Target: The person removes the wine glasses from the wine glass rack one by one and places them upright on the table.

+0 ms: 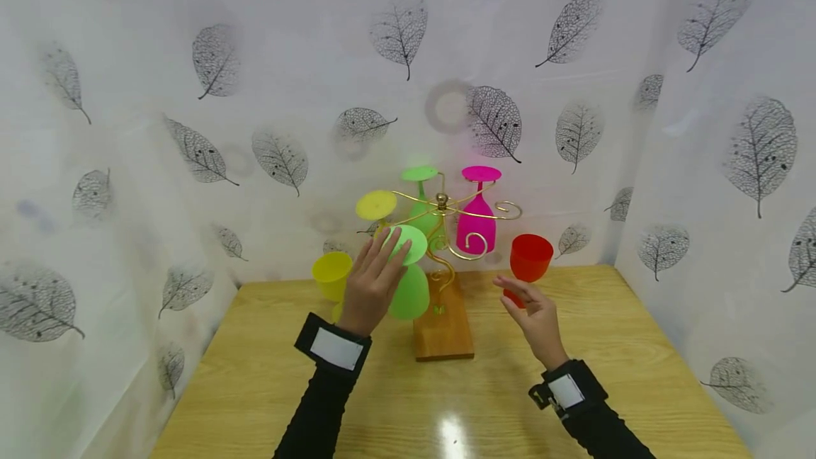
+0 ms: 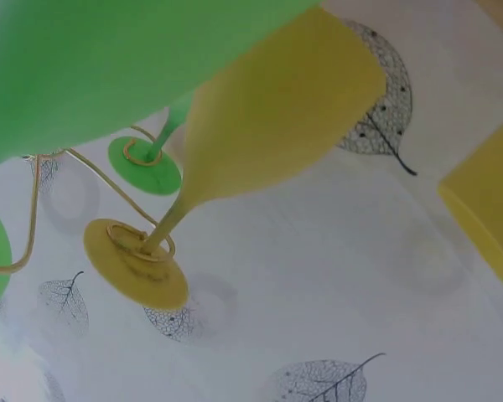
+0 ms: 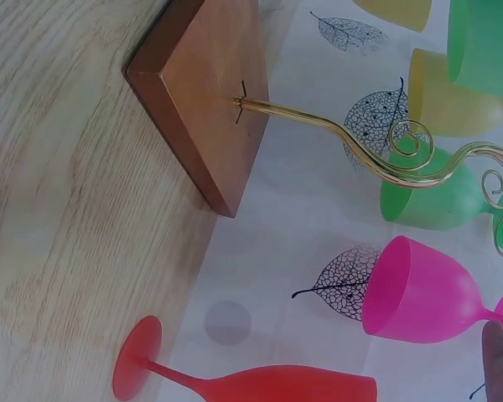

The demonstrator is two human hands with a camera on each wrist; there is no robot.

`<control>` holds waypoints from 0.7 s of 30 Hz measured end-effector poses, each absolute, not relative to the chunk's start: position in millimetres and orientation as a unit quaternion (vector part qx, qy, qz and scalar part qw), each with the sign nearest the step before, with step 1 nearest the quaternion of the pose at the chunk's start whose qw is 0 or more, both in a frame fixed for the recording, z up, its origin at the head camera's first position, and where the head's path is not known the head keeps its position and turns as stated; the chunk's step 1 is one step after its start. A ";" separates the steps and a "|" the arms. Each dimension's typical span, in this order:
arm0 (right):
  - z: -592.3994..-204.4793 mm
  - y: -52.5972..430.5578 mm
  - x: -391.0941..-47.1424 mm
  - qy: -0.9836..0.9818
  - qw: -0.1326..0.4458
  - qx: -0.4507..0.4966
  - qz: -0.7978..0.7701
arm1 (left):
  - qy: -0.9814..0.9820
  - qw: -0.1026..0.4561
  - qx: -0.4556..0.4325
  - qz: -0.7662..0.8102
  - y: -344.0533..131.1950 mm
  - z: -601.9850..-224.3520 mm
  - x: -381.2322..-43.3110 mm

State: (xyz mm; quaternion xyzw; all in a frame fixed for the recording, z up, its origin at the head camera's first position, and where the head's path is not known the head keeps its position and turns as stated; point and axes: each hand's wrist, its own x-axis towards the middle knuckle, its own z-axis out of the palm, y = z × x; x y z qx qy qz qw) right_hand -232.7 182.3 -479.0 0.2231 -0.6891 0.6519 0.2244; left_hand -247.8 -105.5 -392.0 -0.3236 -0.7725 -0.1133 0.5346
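A gold wire glass rack (image 1: 442,205) on a wooden base (image 1: 444,338) carries plastic wine glasses hung upside down by their feet. My left hand (image 1: 372,282) lies over the foot of the near green wine glass (image 1: 411,294), its fingers extended across it; the thumb is hidden. To the right, my right hand (image 1: 537,323) hovers with nothing in it, thumb apart from the extended fingers. It is nearest to an upright red wine glass (image 1: 530,259), overlapping its lower part in the head view. The red glass's foot (image 3: 137,358) stands on the table in the right wrist view.
At the rack's back hang a pink wine glass (image 1: 477,225) and another green wine glass (image 1: 422,212). A hanging yellow wine glass (image 1: 376,205) is at the left, above an upright yellow wine glass (image 1: 332,275). Leaf-patterned curtains (image 1: 306,76) enclose the wooden table (image 1: 255,388).
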 end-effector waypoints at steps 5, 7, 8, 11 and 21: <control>-481.2 182.5 -233.6 -0.688 0.219 0.218 0.656 | -0.771 0.535 -0.341 -0.060 -111.5 -384.9 -246.3; -482.5 182.7 -234.2 -0.687 0.218 0.214 0.659 | -0.769 0.535 -0.345 -0.057 -113.0 -382.5 -246.4; -483.0 182.8 -234.4 -0.687 0.218 0.212 0.660 | -0.768 0.536 -0.346 -0.055 -113.6 -381.1 -246.5; -483.5 182.5 -234.8 -0.685 0.217 0.210 0.664 | -0.766 0.543 -0.338 -0.063 -115.7 -377.8 -248.6; -484.8 182.7 -233.8 -0.675 0.215 0.218 0.671 | -0.781 0.546 -0.297 -0.061 -118.6 -370.4 -257.1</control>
